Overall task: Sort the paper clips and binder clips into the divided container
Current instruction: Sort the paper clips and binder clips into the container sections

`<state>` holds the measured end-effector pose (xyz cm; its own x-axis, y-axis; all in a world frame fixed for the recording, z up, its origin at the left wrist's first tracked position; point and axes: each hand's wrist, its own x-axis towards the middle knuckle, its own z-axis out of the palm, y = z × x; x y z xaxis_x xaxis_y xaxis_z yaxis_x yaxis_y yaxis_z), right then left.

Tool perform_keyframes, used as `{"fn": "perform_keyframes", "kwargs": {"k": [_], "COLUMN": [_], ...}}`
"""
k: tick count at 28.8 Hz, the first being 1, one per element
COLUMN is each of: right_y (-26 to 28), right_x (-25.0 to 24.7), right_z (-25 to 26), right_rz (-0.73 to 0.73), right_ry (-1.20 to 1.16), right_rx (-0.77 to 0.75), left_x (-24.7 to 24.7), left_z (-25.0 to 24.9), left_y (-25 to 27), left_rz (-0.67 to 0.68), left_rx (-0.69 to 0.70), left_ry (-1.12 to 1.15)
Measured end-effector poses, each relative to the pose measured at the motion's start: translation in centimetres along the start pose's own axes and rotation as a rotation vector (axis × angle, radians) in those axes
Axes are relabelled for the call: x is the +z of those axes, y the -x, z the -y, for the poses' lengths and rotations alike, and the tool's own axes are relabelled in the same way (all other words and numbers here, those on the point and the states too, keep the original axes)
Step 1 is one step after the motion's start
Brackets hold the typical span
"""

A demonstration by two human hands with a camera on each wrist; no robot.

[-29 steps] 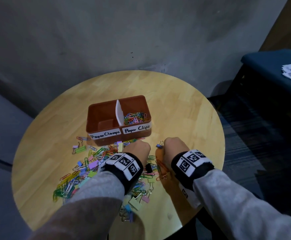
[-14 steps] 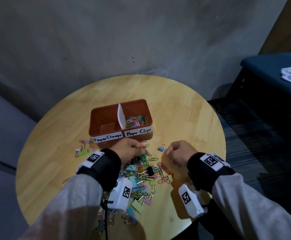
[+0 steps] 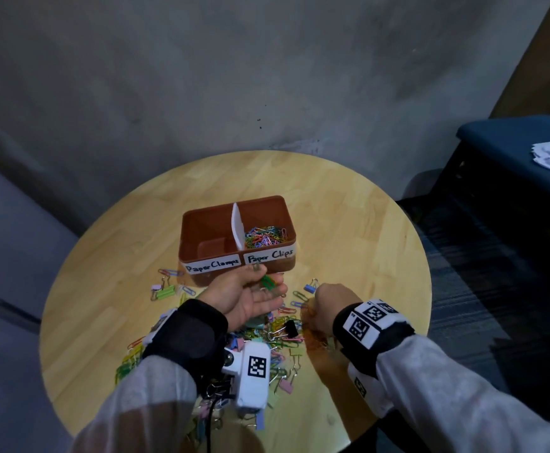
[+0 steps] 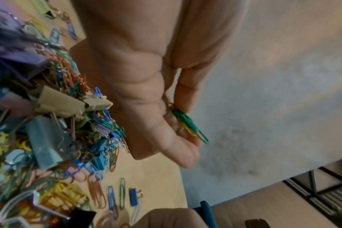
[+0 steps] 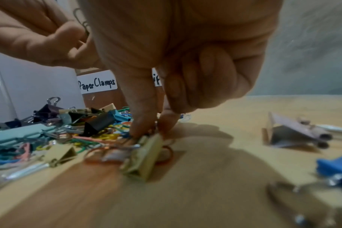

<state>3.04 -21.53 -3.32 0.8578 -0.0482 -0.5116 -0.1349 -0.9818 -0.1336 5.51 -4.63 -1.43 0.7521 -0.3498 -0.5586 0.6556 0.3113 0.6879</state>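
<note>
A brown divided container point(image 3: 277, 269) stands mid-table with a white divider point(image 3: 237, 223). Its right half, labelled Paper Clips, holds coloured paper clips point(image 3: 265, 237); the left half, labelled Paper Clamps, looks bare. My left hand point(image 3: 271, 280) is palm up just before the container's front wall and pinches green and yellow paper clips point(image 4: 187, 121). My right hand point(image 3: 316, 304) is knuckles up over the mixed pile point(image 3: 277, 335). Its thumb and forefinger point(image 5: 140, 123) pinch down among small paper clips, right behind a beige binder clip point(image 5: 144, 155).
Loose clips lie around the pile: a black binder clip point(image 3: 290, 328), a blue one point(image 3: 309, 287), a green one point(image 3: 165, 292). The round wooden table point(image 3: 349, 223) ends close behind my wrists. A blue seat with papers point(image 3: 512, 142) stands at the right.
My left hand has turned palm up and risen from the pile toward the container's front, carrying green paper clips. My right hand has stayed at the pile's right edge, fingers down.
</note>
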Motion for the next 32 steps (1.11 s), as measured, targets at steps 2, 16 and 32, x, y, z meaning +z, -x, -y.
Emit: {"fn": "perform_keyframes", "kwargs": {"k": [2, 16, 32], "right_y": [0.2, -0.1, -0.5], "right_x": [0.1, -0.9, -0.8], "right_z": [0.3, -3.3, -3.3], "right_rz": [0.005, 0.090, 0.198], "right_ry": [-0.004, -1.130, -1.367], "right_rx": [0.006, 0.082, 0.061], "left_x": [-0.2, 1.0, 3.2], "left_z": [-0.1, 0.2, 1.7], "left_y": [0.1, -0.8, -3.3], "left_rz": [-0.013, -0.151, -0.198], "left_rx": [-0.013, 0.000, 0.273], "left_ry": [0.065, -0.341, -1.890]}}
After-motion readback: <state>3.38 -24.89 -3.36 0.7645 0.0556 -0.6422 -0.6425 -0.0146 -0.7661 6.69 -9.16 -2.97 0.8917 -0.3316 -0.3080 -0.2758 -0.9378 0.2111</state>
